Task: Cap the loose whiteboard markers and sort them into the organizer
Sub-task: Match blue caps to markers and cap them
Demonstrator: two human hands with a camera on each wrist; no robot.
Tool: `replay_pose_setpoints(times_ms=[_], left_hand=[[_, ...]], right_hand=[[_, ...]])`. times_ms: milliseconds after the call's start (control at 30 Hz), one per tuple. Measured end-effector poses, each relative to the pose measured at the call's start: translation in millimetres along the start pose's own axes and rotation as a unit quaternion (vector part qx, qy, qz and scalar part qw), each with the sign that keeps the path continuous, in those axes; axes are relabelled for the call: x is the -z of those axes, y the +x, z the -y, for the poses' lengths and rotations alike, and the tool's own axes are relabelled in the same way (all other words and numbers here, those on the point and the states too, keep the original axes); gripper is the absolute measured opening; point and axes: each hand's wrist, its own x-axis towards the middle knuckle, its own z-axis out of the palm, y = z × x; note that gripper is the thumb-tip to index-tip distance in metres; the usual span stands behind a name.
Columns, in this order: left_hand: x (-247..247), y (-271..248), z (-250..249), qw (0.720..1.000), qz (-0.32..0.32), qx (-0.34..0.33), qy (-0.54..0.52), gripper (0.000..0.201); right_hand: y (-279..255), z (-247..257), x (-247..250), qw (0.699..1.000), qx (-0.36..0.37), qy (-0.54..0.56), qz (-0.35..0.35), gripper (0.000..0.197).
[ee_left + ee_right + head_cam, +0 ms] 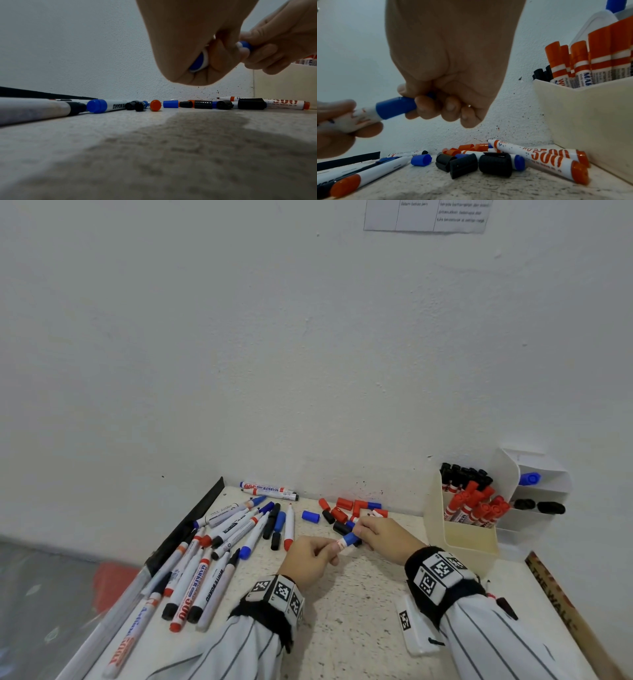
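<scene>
My left grip (310, 556) clenched the marker (359, 117) barrel above the bench (359, 611) — my right grip (380, 534) pinched its blue cap (350, 539). The organizer (469, 539) stood at two o'clock, loose caps (342, 510) at twelve.

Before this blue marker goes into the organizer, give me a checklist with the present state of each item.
1. Left hand grips the marker barrel: ok.
2. Right hand has its fingers curled round the blue cap: ok.
3. Cap sits over the marker's end, in line with the barrel: ok.
4. Cap pushed fully home: cannot tell.
5. Organizer within view on the right, its front compartment open at the top: ok.
6. Blue markers' compartment: one blue-capped marker lies in the white shelf unit behind; room beside it, cannot tell.
</scene>
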Motion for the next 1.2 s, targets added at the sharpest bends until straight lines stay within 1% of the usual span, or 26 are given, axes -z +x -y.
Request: replay_pose_setpoints(times_ms=[133,233,300,433,533,633,767,833,967,1033,1100,1167,1200], left_hand=[[0.9,-4.4,-3.1,0.999,0.034,0.013,-0.028,0.035],[1.9,-4.2,-1.1,0.999,0.035,-0.005,-0.013,0.039],[2.4,-4.1,-0.9,0.999,0.042,-0.011,-0.008,0.038],[1.0,-3.1,-0.7,0.996,0.071,0.028,-0.054,0.026],[0.2,-2.6,-1.4,0.994,0.073,0.039,-0.067,0.027],[-0.7,-3.3,-4.8,0.995,0.062,0.029,-0.068,0.034],[-1.7,-1.7,-5.0,0.995,0.048,0.037,-0.081,0.02],[-2.4,0.0,-3.8,0.995,0.044,0.044,-0.076,0.02],[-2.8,0.3,-3.8,0.995,0.045,0.057,-0.071,0.023],[-3.2,-0.1,-4.3,0.996,0.025,0.057,-0.06,0.029],[-2.9,1.1,-2.8,0.997,-0.025,0.055,-0.044,0.029],[1.2,4.2,0.3,0.993,-0.098,0.065,0.027,0.026],[4.9,5.5,1.6,0.982,-0.141,0.082,0.091,0.028]], right_hand=[[-1.4,-0.3,2.4,0.999,0.007,-0.025,0.022,0.028],[0.1,-1.2,3.1,0.998,0.005,-0.043,0.038,0.027],[0.5,-0.8,4.2,0.997,0.005,-0.053,0.051,0.026],[-1.9,0.2,5.2,0.997,0.028,-0.041,0.057,0.027],[-1.8,-1.3,2.3,0.998,0.034,-0.038,0.048,0.024],[-1.0,-4.3,0.2,0.999,0.027,-0.024,0.03,0.022],[-3.3,-4.4,3.0,1.0,0.023,0.011,0.008,0.018],[-5.2,-4.3,5.6,0.999,0.025,0.027,-0.005,0.023],[-9.6,-6.4,10.7,0.991,0.013,0.124,-0.05,0.025],[-11.5,-8.3,14.8,0.982,0.002,0.167,-0.083,0.024],[-13.0,-9.7,18.4,0.974,0.005,0.189,-0.126,0.026],[-14.7,-10.4,21.7,0.968,0.013,0.192,-0.161,0.027],[-15.4,-11.2,23.2,0.965,0.016,0.195,-0.175,0.027]])
